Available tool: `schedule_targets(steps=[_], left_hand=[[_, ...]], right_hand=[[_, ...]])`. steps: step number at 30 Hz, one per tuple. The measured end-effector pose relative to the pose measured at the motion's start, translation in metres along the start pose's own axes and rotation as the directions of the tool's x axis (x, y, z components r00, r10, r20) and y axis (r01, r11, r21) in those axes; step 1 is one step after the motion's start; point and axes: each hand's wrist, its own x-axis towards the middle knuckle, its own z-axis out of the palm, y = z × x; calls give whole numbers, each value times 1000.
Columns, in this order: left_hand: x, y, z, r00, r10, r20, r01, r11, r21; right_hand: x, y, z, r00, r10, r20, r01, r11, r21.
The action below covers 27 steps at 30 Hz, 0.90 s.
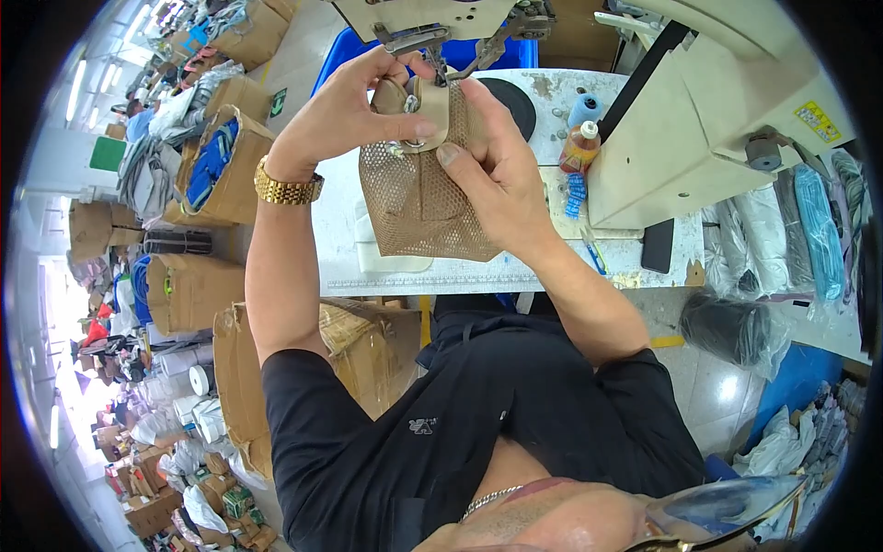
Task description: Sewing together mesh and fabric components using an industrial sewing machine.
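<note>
A brown mesh bag (425, 207) with a smooth tan panel (435, 106) and a metal ring hangs under the presser foot (440, 72) of a sewing machine. My left hand (354, 110), with a gold watch at the wrist, grips the bag's upper left; its thumb presses on the tan panel, and some fingers are hidden behind the material. On the bag's right side, my right hand (501, 170) pinches the mesh, thumb in front and index finger stretched up close to the presser foot. A bit of whitish cord shows beside the ring.
The machine's cream body (662, 138) rises at the right of the white table (336, 239). Near it stand a blue thread cone (585, 109) and an orange-brown bottle (579, 147); a dark phone (658, 246) lies by the edge. A blue bin (345, 51) sits behind, cardboard boxes (368, 350) at left.
</note>
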Motion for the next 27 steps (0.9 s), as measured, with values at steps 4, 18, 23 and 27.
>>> schedule_targets(steps=[4,18,23,27], left_hand=[[4,-8,-1,998,53,-27,-52,998,38],[6,-4,-5,1000,-16,-25,16,1000,23],[9,-9,-3,997,-66,-28,65,998,-20],[9,-8,-1,996,-40,-81,38,999,-24]], right_hand=[[3,3,0,999,-36,-12,36,999,-29],[14,5,0,999,4,-33,-3,1000,17],[18,1,-1,999,35,-36,-33,997,68],[24,1,-6,1000,-15,-21,15,1000,-27]])
